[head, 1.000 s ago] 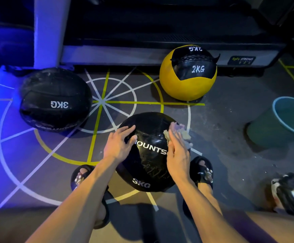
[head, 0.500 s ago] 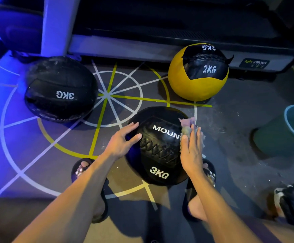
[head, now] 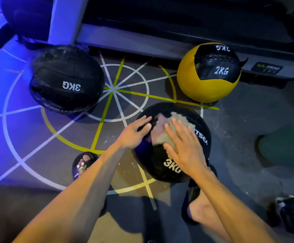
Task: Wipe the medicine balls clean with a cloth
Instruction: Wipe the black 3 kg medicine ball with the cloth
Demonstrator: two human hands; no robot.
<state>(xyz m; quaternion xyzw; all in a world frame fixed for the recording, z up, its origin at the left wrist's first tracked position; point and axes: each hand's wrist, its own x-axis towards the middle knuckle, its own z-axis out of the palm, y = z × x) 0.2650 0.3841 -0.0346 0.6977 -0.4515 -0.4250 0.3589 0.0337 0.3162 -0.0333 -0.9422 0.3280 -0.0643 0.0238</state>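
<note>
Medicine ball (head: 162,163) under cloth (head: 162,132), hands (head: 186,146)

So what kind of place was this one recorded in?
Most likely a gym floor: weighted medicine balls marked 3KG and 2KG, painted agility lines on the floor, and what looks like a treadmill base behind.

A dark floor (head: 239,130) painted with white and yellow lines is carrying three medicine balls: a black 3KG ball (head: 66,79) at the left, a yellow and black 2KG ball (head: 208,74) at the back, and a black 3KG ball (head: 193,165) nearest. A teal bucket (head: 286,146) is standing at the right, with two sandalled feet (head: 84,163) resting near.
</note>
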